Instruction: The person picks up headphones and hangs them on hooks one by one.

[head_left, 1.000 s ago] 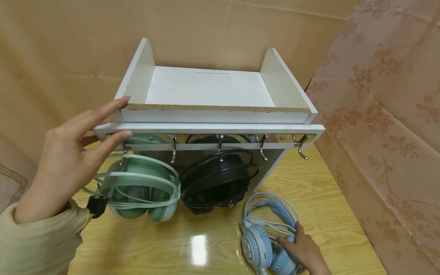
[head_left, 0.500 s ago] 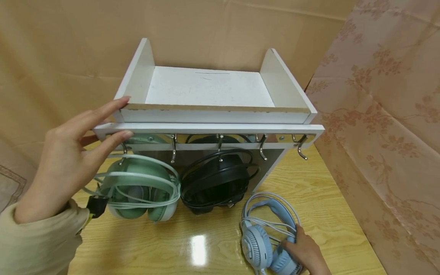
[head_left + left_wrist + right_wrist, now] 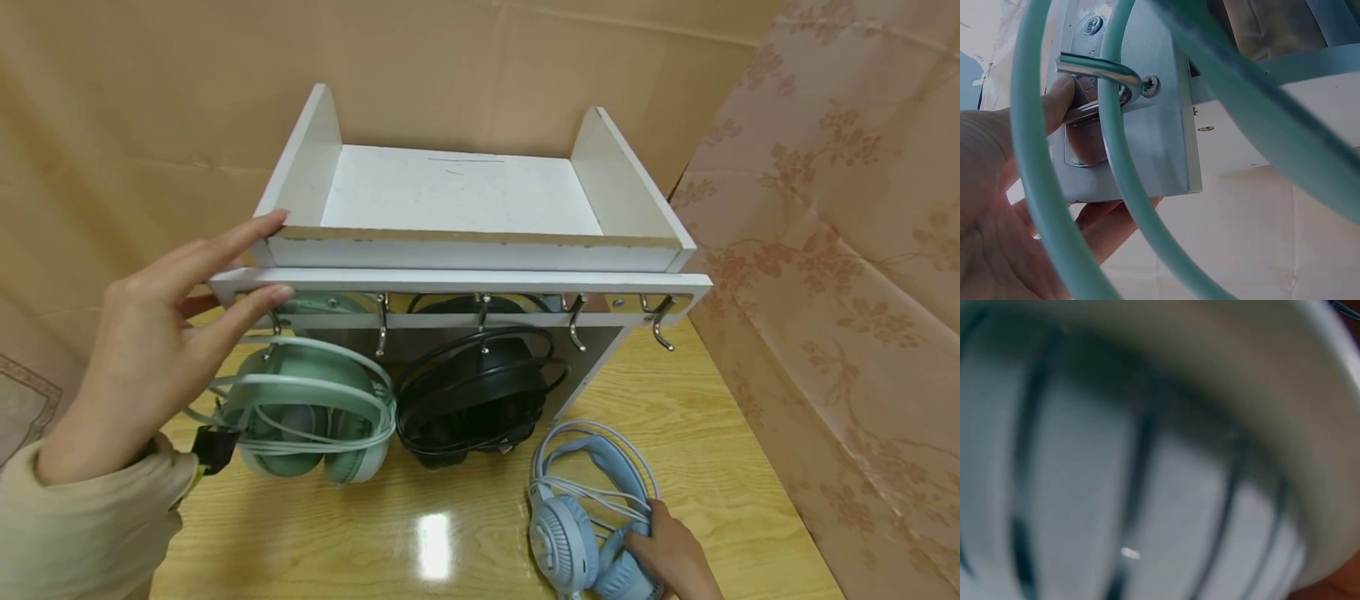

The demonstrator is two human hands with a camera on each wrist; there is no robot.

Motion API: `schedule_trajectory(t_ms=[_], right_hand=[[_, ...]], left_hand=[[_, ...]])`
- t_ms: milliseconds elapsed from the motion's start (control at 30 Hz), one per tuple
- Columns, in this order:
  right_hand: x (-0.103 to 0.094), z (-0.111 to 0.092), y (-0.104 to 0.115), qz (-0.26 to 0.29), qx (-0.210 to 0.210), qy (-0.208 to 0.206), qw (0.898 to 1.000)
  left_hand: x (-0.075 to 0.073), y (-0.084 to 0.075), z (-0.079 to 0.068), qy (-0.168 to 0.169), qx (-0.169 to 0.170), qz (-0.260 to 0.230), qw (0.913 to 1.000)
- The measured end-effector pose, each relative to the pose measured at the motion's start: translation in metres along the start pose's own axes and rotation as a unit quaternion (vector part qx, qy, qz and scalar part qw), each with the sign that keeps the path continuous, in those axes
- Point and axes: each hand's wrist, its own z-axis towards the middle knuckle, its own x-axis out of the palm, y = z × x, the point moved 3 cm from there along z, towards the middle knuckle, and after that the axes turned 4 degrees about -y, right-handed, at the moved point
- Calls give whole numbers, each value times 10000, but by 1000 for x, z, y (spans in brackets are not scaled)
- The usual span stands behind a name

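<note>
My left hand [image 3: 168, 325] grips the left end of a white hook rail [image 3: 480, 281], thumb in front, with a finger on the shelf's corner. The left wrist view shows that hand [image 3: 997, 187] holding the rail end beside a metal hook [image 3: 1100, 69], with a green band through it. My right hand [image 3: 675, 554] holds light blue headphones [image 3: 562, 542] by the right ear cup side; they lie on the table, cable looped over them. The right wrist view is filled by a blurred, ribbed pale ear cup [image 3: 1085, 475], and the fingers are mostly hidden there.
Green headphones [image 3: 315, 400] hang at the rail's left end. Black headphones [image 3: 472, 400] hang beside them at the middle hook [image 3: 483, 321]. Bare hooks [image 3: 662, 321] stand on the right. Above sits a white shelf [image 3: 457, 192]; a floral cloth [image 3: 832, 275] borders the wooden table [image 3: 705, 417].
My right hand has shifted slightly down and right along the blue headphones, with its thumb drawn back from the gap between the ear cups. The left hand keeps its hold on the rail.
</note>
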Motion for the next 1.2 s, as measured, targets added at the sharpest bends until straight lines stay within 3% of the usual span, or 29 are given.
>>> schedule_trajectory(t_ms=[467,967,1200], right_hand=[[3,0,-3,2,13,-110,9999],[-1,-3,1,122,-154,-358,9992],[-1,-10,-5,292,-409,-823,9953]], left_hand=[[0,-1,1,-83,122,4,9999],[0,0,0,-40,1,36,10000],[0,1,-1,-64,-30,54,10000]])
